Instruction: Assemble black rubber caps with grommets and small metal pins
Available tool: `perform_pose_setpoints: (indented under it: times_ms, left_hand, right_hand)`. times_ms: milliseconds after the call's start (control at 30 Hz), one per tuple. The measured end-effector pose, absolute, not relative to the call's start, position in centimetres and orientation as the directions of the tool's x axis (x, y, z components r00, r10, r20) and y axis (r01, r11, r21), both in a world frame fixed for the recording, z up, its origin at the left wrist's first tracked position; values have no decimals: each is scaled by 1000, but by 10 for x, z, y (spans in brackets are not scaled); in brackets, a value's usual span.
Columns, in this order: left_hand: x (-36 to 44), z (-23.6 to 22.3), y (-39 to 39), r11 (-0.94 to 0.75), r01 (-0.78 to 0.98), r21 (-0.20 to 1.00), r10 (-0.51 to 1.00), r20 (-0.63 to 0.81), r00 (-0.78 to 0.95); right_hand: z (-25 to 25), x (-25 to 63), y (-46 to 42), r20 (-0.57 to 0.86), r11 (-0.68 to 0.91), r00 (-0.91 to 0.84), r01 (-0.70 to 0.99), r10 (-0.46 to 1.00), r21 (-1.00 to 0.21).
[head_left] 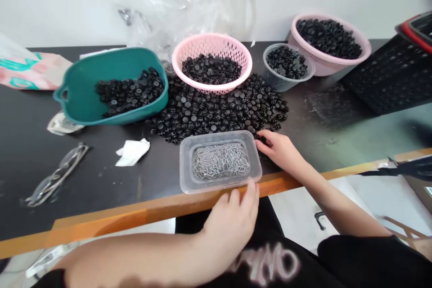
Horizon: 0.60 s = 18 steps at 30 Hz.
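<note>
At table edge (162, 202) — hands (232, 216) around clear tub (186, 168) of metal pins (221, 160).

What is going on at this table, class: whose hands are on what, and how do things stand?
A person sits or stands at a dark table. Their left hand is at the near right corner of a clear box of small metal pins or screws. Their right hand is at the edge of a pile of black parts; whether it grips one is unclear. More black parts lie in a teal basin and other containers behind.
</note>
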State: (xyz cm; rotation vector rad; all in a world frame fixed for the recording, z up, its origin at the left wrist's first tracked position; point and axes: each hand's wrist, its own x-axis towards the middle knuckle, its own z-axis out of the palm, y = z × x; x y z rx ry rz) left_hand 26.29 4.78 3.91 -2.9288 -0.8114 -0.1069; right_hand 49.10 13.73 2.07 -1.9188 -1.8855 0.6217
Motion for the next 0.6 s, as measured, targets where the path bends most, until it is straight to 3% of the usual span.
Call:
perform_pose_setpoints:
  times_ms: [200,367,500,600]
  left_hand:
    - [250,21,51,-805,586,-87,575,123,809]
    - [245,9,48,-825,563,-42,543,216,811]
    - [238,41,62,-873,483,67,483,257,837]
    - [222,77,105,-777,607,167,629,237,741]
  right_hand:
    - [35,503,142,-61,-27,-18,753,998,-657]
    - [70,479,190,45,140,-150,718,988,-682]
    - [96,408,245,81,323,-351,715,933,-620]
    - [97,358,277,58,367,-403,754,914,-545]
